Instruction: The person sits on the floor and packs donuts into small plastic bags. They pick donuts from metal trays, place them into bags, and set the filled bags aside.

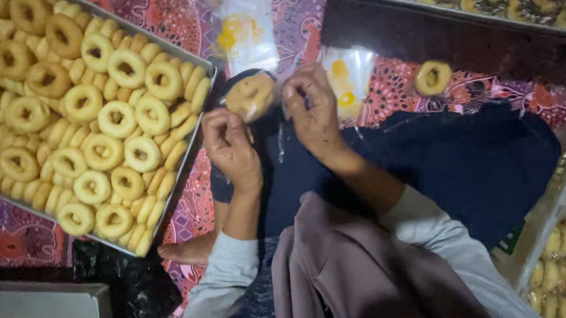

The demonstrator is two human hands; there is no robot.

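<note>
My left hand (pixel 230 143) and my right hand (pixel 312 111) are raised together over my lap. Between their fingers is a small clear plastic bag with a plain golden doughnut (pixel 250 96) inside; both hands pinch the bag's edges. A clear plastic bag with yellow print (pixel 348 76) lies just right of my right hand. A single plain doughnut (pixel 433 77) rests on the patterned cloth further right.
A metal tray (pixel 197 61) heaped with plain ring doughnuts fills the left. A tray (pixel 424 5) of sprinkle-topped doughnuts runs along the top right. A white crate (pixel 559 194) at right holds bagged doughnuts. Another tray (pixel 59 308) sits bottom left. More clear bags (pixel 244 23) lie ahead.
</note>
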